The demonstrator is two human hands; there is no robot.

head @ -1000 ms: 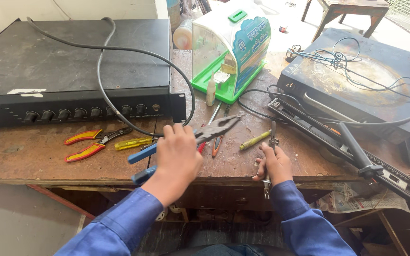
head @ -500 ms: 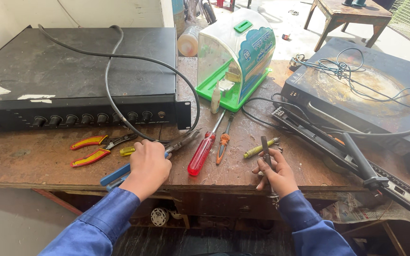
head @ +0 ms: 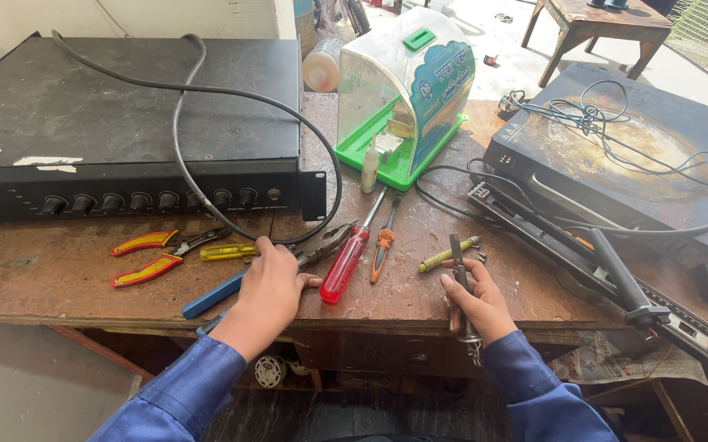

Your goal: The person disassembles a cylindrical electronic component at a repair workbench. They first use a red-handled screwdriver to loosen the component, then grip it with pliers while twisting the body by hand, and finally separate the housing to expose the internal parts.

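Compared with a second ago, the left hand (head: 270, 282) has moved down and to the left along the table (head: 59, 274). Before, it lay over the jaws of the blue-handled pliers (head: 231, 288); now it rests on the handles, with the fingers curled over them but not lifted from the wood. The red screwdriver (head: 347, 263), which was hidden under this hand, now lies free just to the right of it. So the work in hand seems to be a choosing of tools: the left hand is settling on the pliers and has not yet raised them.

The right hand (head: 478, 299) has changed little. It stays closed around a thin dark metal tool (head: 457, 255) that stands upright out of the fist, at the front edge of the table.

The pliers lie slanted, with long blue handles toward the person and grey, worn jaws (head: 331, 243) pointing away, under the black cable (head: 206, 147). To the left of the left hand are red-and-yellow cutters (head: 147, 255) and a yellow-handled tool (head: 227, 251). Between the two hands lie an orange-handled small tool (head: 382, 245) and, near the right hand, a yellowish screwdriver bit (head: 445, 255).
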